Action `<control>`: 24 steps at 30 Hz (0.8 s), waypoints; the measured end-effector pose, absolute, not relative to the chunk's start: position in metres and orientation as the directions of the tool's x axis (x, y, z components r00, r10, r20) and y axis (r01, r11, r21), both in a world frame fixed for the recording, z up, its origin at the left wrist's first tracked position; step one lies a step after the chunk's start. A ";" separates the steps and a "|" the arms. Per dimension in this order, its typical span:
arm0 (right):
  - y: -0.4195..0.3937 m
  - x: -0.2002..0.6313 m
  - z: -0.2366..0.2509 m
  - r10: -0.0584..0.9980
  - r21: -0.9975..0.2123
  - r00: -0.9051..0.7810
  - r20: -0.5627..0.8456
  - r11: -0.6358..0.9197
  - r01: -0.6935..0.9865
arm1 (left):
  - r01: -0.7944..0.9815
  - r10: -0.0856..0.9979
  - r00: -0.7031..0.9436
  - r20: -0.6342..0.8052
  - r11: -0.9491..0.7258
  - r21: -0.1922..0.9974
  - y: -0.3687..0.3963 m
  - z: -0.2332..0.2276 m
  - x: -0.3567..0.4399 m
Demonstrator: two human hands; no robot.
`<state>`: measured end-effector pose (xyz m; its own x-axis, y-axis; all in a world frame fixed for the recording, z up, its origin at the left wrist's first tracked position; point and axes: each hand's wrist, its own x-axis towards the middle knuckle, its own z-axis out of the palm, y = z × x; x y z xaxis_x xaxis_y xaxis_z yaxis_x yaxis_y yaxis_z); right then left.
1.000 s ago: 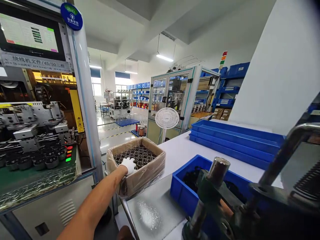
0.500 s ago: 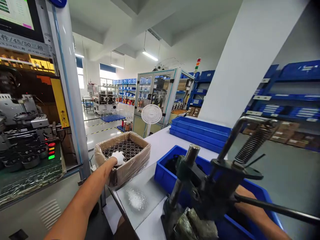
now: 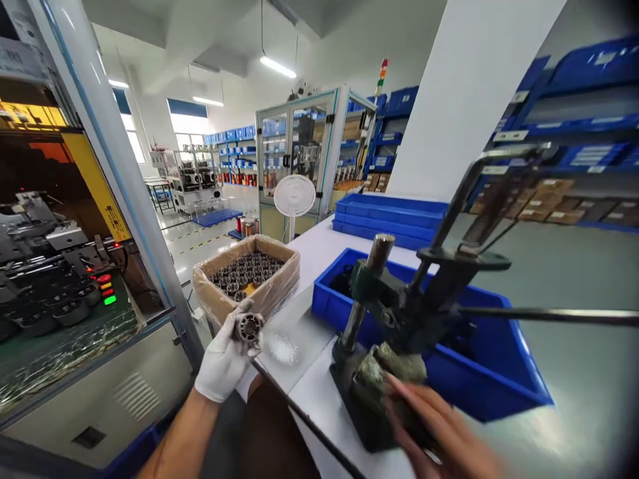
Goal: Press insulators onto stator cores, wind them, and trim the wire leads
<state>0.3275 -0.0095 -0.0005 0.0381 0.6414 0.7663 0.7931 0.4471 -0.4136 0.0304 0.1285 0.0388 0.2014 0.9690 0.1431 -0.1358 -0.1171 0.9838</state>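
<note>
Now at white bench (image 3: pixel 349 256), hand press (image 3: pixel 399 313) by its near edge.
Blue bin (image 3: pixel 479 372) behind press; cardboard box (image 3: pixel 247 273) of parts at left edge. Gloved left hand (image 3: pixel 224 356) closed around a round stator (image 3: pixel 249 327) off that edge; bare right hand (image 3: pixel 439 432), blurred, fingers extended, touches press base.

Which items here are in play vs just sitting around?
In play:
left hand, gloved, holding a round metal part
cardboard box of like parts
right hand, bare, at the base of the hand press

Sitting around:
blue bin behind the press
stacked blue trays
white fan
</note>
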 end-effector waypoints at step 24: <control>0.004 0.207 0.030 0.502 -0.227 -0.536 0.678 0.837 0.497 | -0.120 0.899 0.401 0.178 -0.141 0.983 0.014 0.006 0.013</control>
<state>0.2070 0.0043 0.0305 -0.5363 0.5024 0.6782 0.4969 0.8375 -0.2275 0.0127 0.0135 0.0059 0.4010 0.8986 0.1779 -0.1195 -0.1413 0.9827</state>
